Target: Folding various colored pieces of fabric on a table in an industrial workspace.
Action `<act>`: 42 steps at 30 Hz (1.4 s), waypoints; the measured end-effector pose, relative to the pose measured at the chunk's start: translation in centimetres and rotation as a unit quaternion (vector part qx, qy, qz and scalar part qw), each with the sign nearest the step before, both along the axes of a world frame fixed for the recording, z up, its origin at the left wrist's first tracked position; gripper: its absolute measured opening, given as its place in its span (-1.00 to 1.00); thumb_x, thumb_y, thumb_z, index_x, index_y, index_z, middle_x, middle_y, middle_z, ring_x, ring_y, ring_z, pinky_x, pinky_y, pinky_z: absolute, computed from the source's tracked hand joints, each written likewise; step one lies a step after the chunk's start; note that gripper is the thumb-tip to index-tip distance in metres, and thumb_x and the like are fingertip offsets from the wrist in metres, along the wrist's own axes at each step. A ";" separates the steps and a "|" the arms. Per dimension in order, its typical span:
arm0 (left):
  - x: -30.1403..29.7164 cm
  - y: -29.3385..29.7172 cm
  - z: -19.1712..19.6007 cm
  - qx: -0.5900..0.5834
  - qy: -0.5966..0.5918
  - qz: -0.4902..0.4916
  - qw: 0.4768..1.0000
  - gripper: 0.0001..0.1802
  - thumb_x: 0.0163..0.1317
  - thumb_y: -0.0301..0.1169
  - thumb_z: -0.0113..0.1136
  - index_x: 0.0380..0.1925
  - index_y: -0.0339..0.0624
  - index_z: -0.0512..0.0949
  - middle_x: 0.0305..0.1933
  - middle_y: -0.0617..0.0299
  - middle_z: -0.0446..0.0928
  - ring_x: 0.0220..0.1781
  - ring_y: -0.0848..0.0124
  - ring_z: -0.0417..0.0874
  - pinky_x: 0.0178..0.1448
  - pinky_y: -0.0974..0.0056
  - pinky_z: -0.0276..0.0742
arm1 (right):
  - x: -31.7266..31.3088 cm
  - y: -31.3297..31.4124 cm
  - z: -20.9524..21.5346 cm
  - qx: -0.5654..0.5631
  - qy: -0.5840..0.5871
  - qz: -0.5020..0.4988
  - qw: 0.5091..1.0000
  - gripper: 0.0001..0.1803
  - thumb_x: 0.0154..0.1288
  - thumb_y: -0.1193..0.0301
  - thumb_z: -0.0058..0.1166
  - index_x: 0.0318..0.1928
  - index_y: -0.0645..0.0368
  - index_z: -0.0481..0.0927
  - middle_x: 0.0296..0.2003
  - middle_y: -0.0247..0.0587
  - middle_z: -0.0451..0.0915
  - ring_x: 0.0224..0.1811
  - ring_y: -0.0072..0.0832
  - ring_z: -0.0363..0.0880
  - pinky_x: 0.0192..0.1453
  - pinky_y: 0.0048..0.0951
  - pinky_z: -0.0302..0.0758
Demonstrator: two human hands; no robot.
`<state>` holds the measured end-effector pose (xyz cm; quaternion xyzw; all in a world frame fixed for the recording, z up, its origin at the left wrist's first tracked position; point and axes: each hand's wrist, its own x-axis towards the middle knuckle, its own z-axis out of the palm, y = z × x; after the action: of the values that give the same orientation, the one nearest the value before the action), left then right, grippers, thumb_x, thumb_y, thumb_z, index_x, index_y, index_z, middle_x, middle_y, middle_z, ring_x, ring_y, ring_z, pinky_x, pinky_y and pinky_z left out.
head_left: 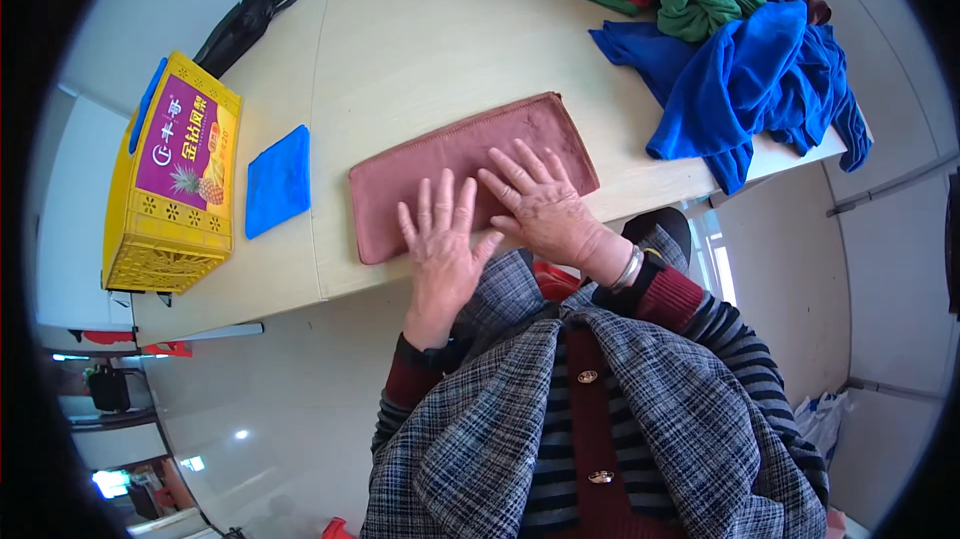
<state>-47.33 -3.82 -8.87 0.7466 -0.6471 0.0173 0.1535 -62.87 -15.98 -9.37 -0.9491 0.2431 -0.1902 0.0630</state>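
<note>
A brownish-pink cloth (400,189), folded into a long rectangle with a stitched edge, lies near the front edge of the table. Both palms face down on it. My left hand (442,254) rests on its lower middle with the fingers spread. Further right, my right hand (548,207) lies flat on the cloth, fingers apart, a bracelet at its wrist. My two hands are close together, the left thumb just beside the right hand. Nothing is gripped in either hand.
Left of the cloth lies a folded blue cloth (279,182). Beyond it stands a yellow crate (165,249) with a printed panel, and behind that a black umbrella (240,27). Crumpled blue, green, red and brown cloths (745,69) are heaped at the far right of the pale table (430,29).
</note>
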 end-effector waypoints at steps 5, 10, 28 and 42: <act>1.5 0.5 -0.7 0.034 -0.008 0.053 0.998 -0.24 0.41 0.10 0.03 0.49 -0.05 0.25 0.60 0.00 0.09 0.60 -0.11 0.07 0.57 -0.38 -0.14 | 0.4 -0.8 -0.2 0.028 0.005 0.024 0.999 -0.35 0.45 0.06 -0.01 0.45 0.02 0.33 0.49 -0.13 0.22 0.58 -0.07 0.06 0.61 0.05 -0.02; 4.1 -1.3 0.7 0.008 -0.023 0.074 0.997 -0.29 0.49 0.12 -0.14 0.52 0.04 0.21 0.64 0.05 0.03 0.64 -0.05 -0.01 0.61 -0.30 -0.22 | 1.2 -5.3 0.3 0.023 0.042 -0.033 0.998 -0.35 0.49 0.01 -0.08 0.47 0.00 0.32 0.50 -0.14 0.21 0.59 -0.08 0.03 0.64 -0.01 -0.07; 5.7 -0.9 -1.6 0.074 -0.003 0.192 0.978 -0.21 0.45 0.23 -0.17 0.54 0.07 0.17 0.64 0.01 0.01 0.66 -0.10 -0.08 0.57 -0.41 -0.18 | -1.5 -5.2 -1.5 -0.024 0.062 -0.082 0.994 -0.33 0.54 -0.06 -0.19 0.50 -0.01 0.27 0.51 -0.11 0.19 0.60 -0.06 0.01 0.66 -0.04 -0.16; 3.1 -3.9 -1.8 0.024 -0.028 0.052 0.998 -0.25 0.44 0.19 -0.08 0.49 0.06 0.26 0.61 0.02 0.10 0.65 -0.07 -0.03 0.59 -0.36 -0.18 | -0.9 -4.1 -0.6 -0.020 0.048 -0.075 0.996 -0.34 0.50 -0.06 -0.14 0.45 -0.01 0.35 0.47 -0.08 0.26 0.57 -0.02 0.07 0.62 0.03 -0.04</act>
<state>-44.26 -7.72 -10.72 0.7823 -0.6113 0.0302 0.1160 -63.74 -20.06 -9.95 -0.9372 0.3127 -0.1533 0.0174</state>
